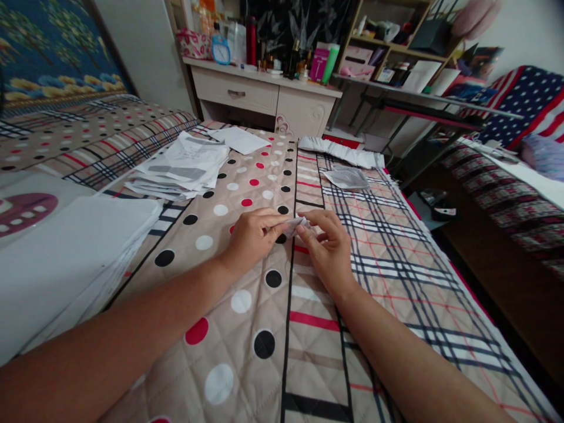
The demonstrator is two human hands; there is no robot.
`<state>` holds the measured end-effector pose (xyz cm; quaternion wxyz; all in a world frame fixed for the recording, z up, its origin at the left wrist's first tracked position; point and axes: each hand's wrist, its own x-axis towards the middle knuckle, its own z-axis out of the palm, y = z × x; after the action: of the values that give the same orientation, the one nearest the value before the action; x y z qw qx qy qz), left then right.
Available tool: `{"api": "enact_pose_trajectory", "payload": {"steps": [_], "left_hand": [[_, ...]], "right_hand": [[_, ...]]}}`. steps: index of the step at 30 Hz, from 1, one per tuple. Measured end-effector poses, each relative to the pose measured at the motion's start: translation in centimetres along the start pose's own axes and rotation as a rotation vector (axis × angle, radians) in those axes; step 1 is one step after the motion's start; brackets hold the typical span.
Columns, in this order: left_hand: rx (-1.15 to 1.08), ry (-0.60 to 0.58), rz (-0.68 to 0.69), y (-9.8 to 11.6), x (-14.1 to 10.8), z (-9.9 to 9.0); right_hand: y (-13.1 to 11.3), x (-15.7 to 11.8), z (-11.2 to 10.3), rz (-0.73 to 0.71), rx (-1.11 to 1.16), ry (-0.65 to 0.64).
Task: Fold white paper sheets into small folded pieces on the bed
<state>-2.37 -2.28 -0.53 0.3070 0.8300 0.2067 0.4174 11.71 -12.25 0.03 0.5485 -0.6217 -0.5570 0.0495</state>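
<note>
The left hand (252, 238) and right hand (330, 249) are pinching a small folded greyish sheet (293, 225) (paper or film, I cannot tell), fingers clamping either end; its long axis is running crosswise between them, over the quilted bedspread (240, 349).

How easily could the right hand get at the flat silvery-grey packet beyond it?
Probably yes: only beige plaid quilt shows between the right hand and packet, though that hand likely must first release the small crumpled greyish-white piece it pinches.

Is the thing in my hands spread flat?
No: the pale piece is creased, with a raised peak between left hand and right hand.
</note>
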Motion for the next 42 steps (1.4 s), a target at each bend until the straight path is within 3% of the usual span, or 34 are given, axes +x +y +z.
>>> {"api": "enact_pose_trajectory", "payload": {"steps": [3,7,12,17,25,42], "left_hand": [[0.052,0.016,0.1,-0.4,-0.1,0.2],[0.102,0.031,0.12,-0.7,-0.1,0.3],[0.14,0.071,0.155,-0.4,0.1,0.1],[0.137,0.137,0.279,0.7,0.1,-0.1],[0.115,0.139,0.228,2.2,0.0,-0.2],[0.192,0.144,0.219,2.3,0.0,-0.1]], "right_hand": [[-0.2,0.0,-0.1,-0.085,-0.079,0.069],[0.0,-0.1,0.0,-0.111,-0.079,0.109],[0.2,-0.2,0.2,-0.071,-0.041,0.1],[0.0,-0.2,0.2,-0.191,-0.076,0.067],[-0.7,-0.3,0.5,-0.338,-0.158,0.05],[-1.1,-0.3,0.7,-0.275,-0.218,0.023]]}}
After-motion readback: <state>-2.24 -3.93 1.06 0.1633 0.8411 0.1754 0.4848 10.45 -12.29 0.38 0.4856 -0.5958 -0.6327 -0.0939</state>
